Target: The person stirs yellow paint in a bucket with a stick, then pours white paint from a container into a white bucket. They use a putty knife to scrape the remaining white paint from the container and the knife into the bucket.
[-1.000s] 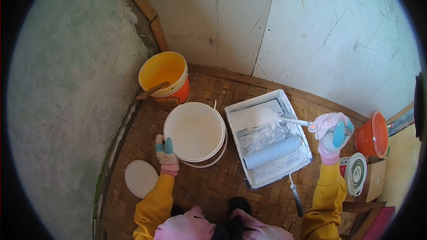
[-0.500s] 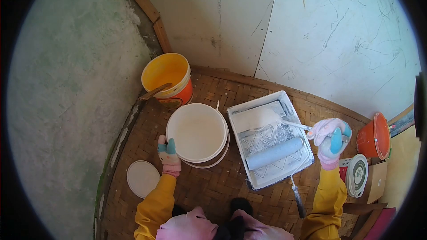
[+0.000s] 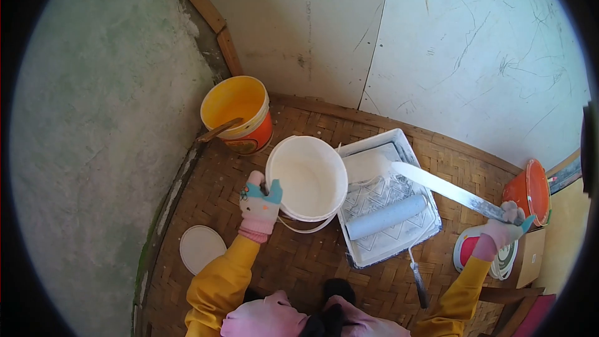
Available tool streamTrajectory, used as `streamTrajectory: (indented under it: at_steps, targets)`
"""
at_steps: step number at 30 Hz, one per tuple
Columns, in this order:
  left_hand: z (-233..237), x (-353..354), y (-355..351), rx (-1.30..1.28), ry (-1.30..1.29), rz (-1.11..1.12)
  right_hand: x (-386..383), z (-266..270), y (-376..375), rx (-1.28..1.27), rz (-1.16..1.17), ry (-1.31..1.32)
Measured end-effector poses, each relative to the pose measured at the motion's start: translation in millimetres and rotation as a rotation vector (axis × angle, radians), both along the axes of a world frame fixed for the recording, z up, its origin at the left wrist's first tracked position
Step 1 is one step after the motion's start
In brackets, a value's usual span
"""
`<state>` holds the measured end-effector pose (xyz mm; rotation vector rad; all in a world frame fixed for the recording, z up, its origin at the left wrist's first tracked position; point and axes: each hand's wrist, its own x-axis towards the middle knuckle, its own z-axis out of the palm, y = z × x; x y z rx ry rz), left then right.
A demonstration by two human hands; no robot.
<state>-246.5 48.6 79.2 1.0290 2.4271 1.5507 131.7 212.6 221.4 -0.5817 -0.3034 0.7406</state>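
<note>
A white bucket [image 3: 309, 181] of pale paint overlaps the left edge of the paint tray [image 3: 359, 256]. My left hand [image 3: 261, 205], in a pink and teal glove, is at the bucket's left side, with a teal finger at the rim; its other fingers are partly hidden. In my gloved right hand [image 3: 504, 228] is a long flat stirring stick [image 3: 452, 188], coated white, its far end over the paint in the tray. A paint roller [image 3: 387, 216] with a pale blue sleeve lies across the tray, its dark handle sticking out at the front.
A yellow-orange bucket [image 3: 265, 131] with a wooden stick stands in the back left corner. A round white lid [image 3: 203, 249] lies on the woven floor at left. At right are an orange bucket [image 3: 518, 190], a lidded paint pail [image 3: 465, 249] and a cardboard box [image 3: 530, 256].
The white bucket and my left hand have moved right, against the tray. My right hand has moved right and down, and the stick now shows at much greater length.
</note>
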Motion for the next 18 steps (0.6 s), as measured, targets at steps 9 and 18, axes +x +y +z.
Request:
streamTrajectory:
  at_steps: [9, 18]
  targets:
    - [18.9, 4.2, 25.0, -0.122, 0.118, -0.078, 60.2, -22.1, 9.7, -0.101, -0.192, 0.119]
    - [26.2, 5.4, 23.7, -0.147, 0.064, -0.09, 64.1, -66.6, 17.6, -0.227, -0.122, 0.142]
